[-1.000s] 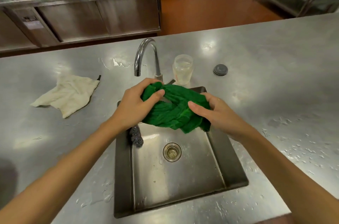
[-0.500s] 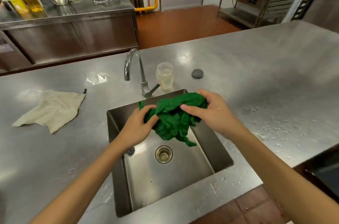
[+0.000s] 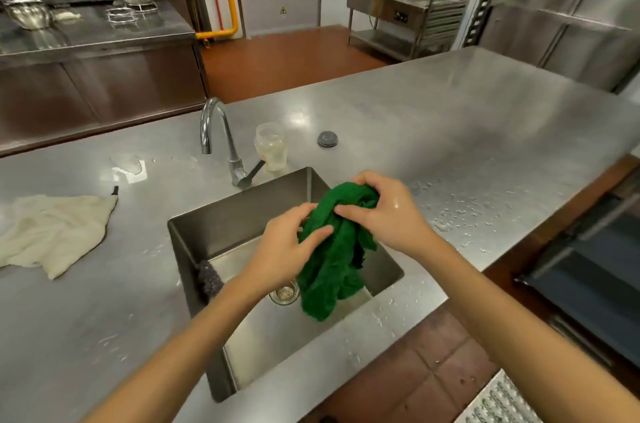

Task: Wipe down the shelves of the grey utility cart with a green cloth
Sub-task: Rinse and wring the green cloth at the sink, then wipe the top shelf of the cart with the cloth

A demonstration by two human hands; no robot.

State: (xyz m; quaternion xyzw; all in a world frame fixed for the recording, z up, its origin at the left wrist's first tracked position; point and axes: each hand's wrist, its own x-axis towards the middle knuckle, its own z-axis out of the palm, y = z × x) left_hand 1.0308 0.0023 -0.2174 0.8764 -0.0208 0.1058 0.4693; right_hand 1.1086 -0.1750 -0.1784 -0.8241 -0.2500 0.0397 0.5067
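Observation:
A crumpled green cloth point(image 3: 330, 263) hangs over the steel sink point(image 3: 239, 215), held by both hands. My left hand point(image 3: 284, 246) grips its left side, thumb across the fabric. My right hand point(image 3: 384, 215) is closed on its bunched top end, and the lower part dangles toward the drain point(image 3: 284, 291). At the right edge a dark grey cart point(image 3: 595, 270) stands on the floor beside the counter, blurred and partly cut off.
A chrome tap point(image 3: 221, 142) rises behind the sink. A clear plastic jar point(image 3: 271, 147) and a round dark lid point(image 3: 327, 138) sit behind it. A beige rag point(image 3: 55, 232) lies at left. A dark scrubber point(image 3: 209, 279) leans in the sink. Water drops dot the counter at right.
The cloth has gone from a horizontal bunch between my hands to hanging lengthwise, with the right hand raised. The view has tilted up and turned right, bringing the cart into sight.

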